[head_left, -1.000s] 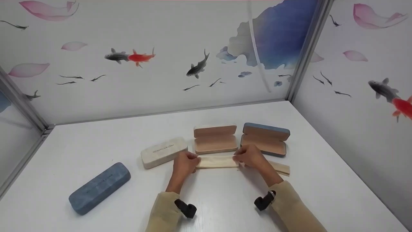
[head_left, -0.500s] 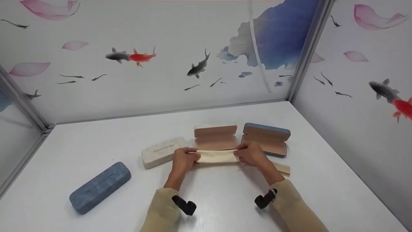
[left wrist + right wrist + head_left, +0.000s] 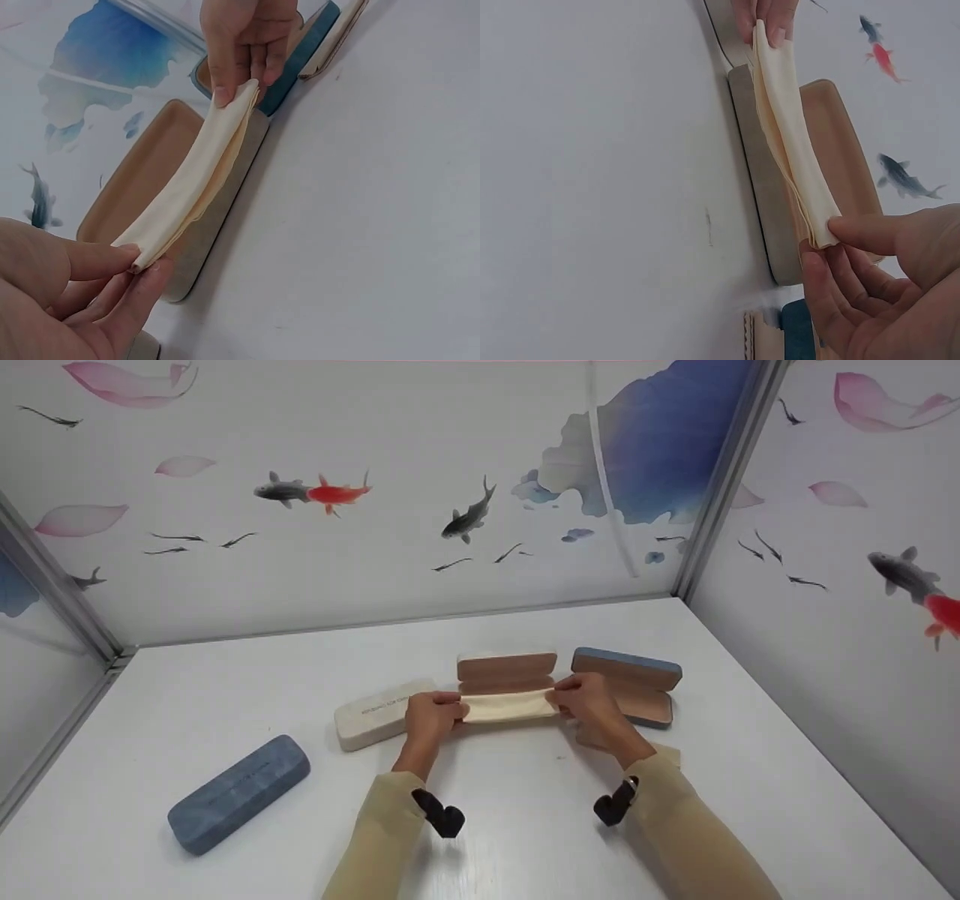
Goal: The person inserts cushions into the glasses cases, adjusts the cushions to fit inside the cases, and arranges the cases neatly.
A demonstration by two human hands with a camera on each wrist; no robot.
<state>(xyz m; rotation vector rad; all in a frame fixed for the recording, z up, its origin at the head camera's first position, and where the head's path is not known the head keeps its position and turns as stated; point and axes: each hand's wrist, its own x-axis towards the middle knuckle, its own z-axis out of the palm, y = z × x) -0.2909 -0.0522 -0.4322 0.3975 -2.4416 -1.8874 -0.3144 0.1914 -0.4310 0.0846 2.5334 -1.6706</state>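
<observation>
A person's left hand [image 3: 433,718] and right hand [image 3: 592,706] pinch opposite ends of a folded cream cloth [image 3: 510,708] above an open pale case [image 3: 507,667].

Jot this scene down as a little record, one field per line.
Left hand: pinches one end of the folded cream cloth
Right hand: pinches its other end
Partly hidden by cloth: open cream case
Further right: open blue case
Further left: closed cream case, closed blue case
Partly hidden by right sleeve: beige folded strip
Surface: white table

A metal post [image 3: 732,480] stands between the back wall [image 3: 360,427] and right wall [image 3: 847,645], both printed with fish [image 3: 466,518].
</observation>
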